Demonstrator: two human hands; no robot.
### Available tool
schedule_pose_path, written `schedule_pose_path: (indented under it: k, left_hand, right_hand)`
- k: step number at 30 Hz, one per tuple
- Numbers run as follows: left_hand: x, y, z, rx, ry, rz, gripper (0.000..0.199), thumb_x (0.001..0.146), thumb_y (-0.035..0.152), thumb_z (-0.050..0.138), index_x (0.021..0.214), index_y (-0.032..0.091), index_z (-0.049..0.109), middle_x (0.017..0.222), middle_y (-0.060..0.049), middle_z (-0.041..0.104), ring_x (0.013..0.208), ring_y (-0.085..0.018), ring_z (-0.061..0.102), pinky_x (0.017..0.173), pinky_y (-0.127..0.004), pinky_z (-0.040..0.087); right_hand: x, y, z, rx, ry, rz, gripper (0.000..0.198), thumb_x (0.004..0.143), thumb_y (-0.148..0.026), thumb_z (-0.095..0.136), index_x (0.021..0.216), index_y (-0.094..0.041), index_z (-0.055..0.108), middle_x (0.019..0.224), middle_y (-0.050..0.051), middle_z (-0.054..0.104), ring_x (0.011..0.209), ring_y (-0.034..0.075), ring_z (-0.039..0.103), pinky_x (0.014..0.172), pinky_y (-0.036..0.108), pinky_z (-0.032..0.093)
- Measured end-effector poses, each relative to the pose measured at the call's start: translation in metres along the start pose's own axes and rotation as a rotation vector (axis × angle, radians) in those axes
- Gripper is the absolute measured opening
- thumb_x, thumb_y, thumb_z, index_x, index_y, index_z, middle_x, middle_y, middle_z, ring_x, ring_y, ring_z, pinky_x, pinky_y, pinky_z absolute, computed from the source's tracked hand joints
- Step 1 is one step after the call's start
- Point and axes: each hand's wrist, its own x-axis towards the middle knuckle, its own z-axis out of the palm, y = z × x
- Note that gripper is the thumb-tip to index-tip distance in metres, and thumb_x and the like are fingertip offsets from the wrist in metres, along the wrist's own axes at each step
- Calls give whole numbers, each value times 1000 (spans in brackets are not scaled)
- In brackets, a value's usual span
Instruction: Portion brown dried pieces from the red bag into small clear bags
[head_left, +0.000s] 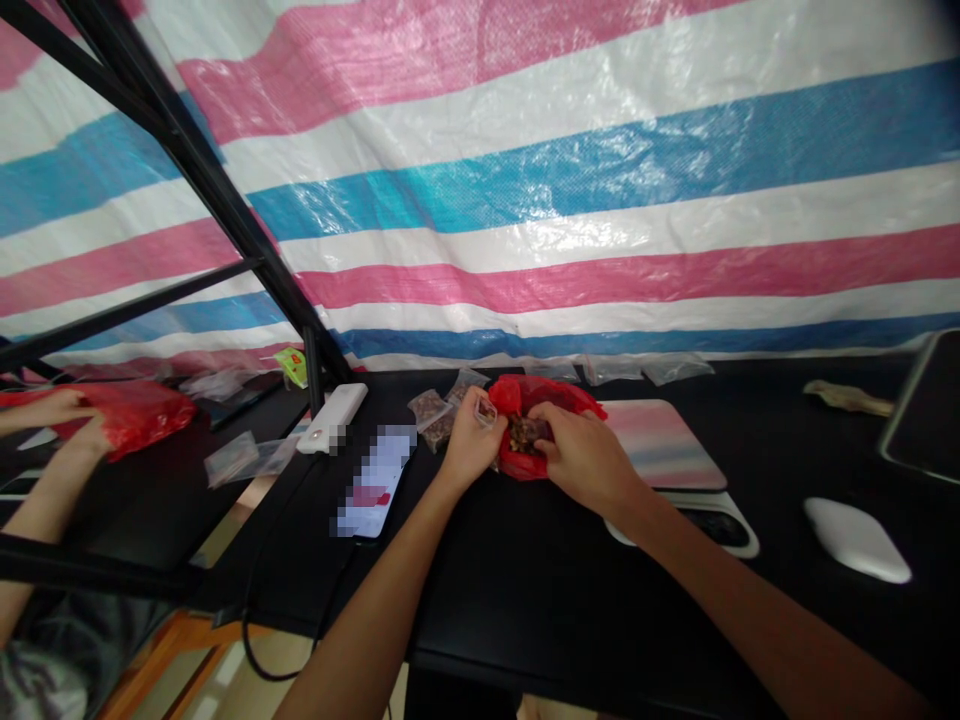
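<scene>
Two bare forearms reach up from the near edge of the black table [525, 620] to a red plastic bag [525, 400] lying on it. At the bag's left side, the left hand [471, 440] has its fingers pinched together on a small clear packet [487, 409], held just at the bag's mouth. Beside it, the right hand [585, 455] has its fingertips closed together inside the bag's opening, on the dark brown contents [523, 432]; what exactly it grips there is too small to tell. Just behind the left hand lie small clear pouches [431, 410] of brownish bits. Further left of that hand rest a blurred flat phone-like object [375, 480] and a white power bank [332, 417]. Touching the right hand's far side is a pastel pink pad [660, 440], and well to its right a white mouse [855, 540] sits on the table. Far off to the left, another person's hands [75, 425] hold a second red bag [139, 412]. A striped pink, white and blue tarp [570, 180] hangs behind everything.
</scene>
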Motion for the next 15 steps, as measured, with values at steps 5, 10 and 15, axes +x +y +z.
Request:
schedule_pose_path:
  k: [5,10,15]
  left_hand:
    - [-1,-6,-2,157,13,124,15,90,23,62,88,22,47,82,3,51,76,-14,51,75,-27,42]
    - [-2,-3,-5,328,98,191,10,90,19,64,89,20,54,94,-3,55,92,-19,55,87,-31,45]
    - [-5,2,-4,382,69,201,9,89,18,66,89,21,58,95,-4,58,96,-21,56,90,-34,45]
  right_hand:
    - [1,0,-1,62,30,71,26,92,-14,59,116,-23,62,106,5,78,95,26,70,79,35,41]
    - [4,4,-3,134,99,97,25,97,-20,56,121,-22,61,109,7,78,96,27,71,79,36,45]
    - [7,2,-10,204,194,45,27,97,-20,54,123,-22,62,114,8,76,101,27,70,86,38,49]
